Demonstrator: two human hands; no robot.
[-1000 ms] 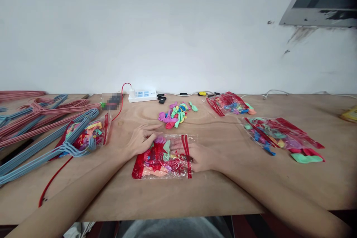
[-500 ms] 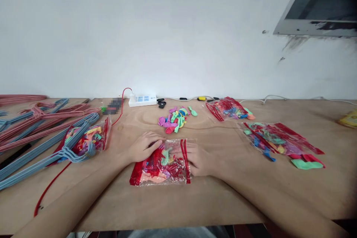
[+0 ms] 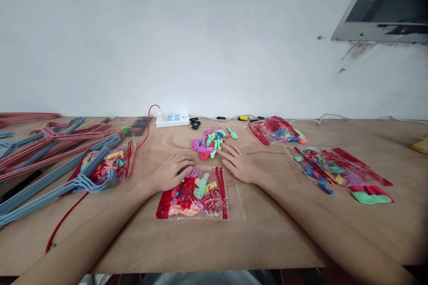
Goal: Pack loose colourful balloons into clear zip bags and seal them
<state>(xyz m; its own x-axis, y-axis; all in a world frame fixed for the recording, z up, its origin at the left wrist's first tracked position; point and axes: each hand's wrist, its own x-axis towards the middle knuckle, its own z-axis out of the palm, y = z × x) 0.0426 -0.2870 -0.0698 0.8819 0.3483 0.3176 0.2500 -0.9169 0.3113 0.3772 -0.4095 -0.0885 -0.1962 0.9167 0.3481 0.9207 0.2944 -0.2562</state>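
Note:
A clear plastic bag with red bands [image 3: 192, 193], full of coloured balloons, lies flat in front of me. My left hand [image 3: 174, 171] rests on its upper left corner, fingers stretched out. Just beyond the bag is a loose pile of balloons [image 3: 209, 142] in purple, green, yellow, blue and red. My right hand [image 3: 239, 162] is at the near right side of this pile, its fingers spread and reaching to the nearest balloons. Nothing shows in its grasp.
Bundles of blue hangers [image 3: 90, 173] and pink hangers [image 3: 47, 138] cover the left side, partly over another balloon bag [image 3: 113, 160]. Two more balloon bags lie right, one at the back [image 3: 272, 130], one nearer [image 3: 337, 167]. A white power strip [image 3: 173, 120] stands by the wall.
My right hand has come out from the right, open end of the bag and moved up to the loose balloons. The left hand stays on the bag's corner.

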